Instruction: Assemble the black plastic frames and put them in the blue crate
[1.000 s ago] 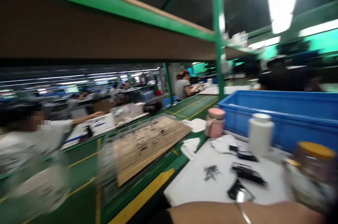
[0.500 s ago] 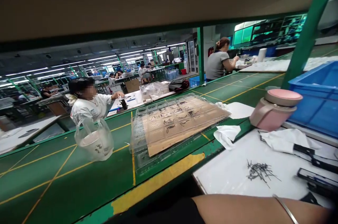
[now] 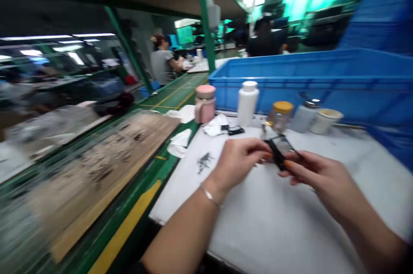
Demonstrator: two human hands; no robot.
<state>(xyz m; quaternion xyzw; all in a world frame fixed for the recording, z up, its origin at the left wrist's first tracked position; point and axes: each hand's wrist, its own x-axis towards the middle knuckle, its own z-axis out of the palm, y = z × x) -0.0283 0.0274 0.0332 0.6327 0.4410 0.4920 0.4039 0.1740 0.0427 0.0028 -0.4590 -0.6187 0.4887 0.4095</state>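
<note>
My left hand (image 3: pixel 238 162) and my right hand (image 3: pixel 318 174) meet over the white work mat (image 3: pixel 274 213). Between their fingertips they pinch a small black frame-like part (image 3: pixel 280 153), each hand closed on one end. A silver bracelet circles my left wrist. A little pile of thin dark metal pins (image 3: pixel 204 161) lies on the mat just left of my left hand. The picture is blurred by motion.
Behind my hands stand a pink jar (image 3: pixel 204 103), a white bottle (image 3: pixel 248 103), a yellow-lidded jar (image 3: pixel 280 115) and two small pots, before a big blue bin (image 3: pixel 322 77). Left, a clear tray on cardboard (image 3: pixel 106 166) lies on the green bench. People work at far benches.
My view swung right from the conveyor and the far workers back to the mat. Both hands have come into view, holding the small black part between them.
</note>
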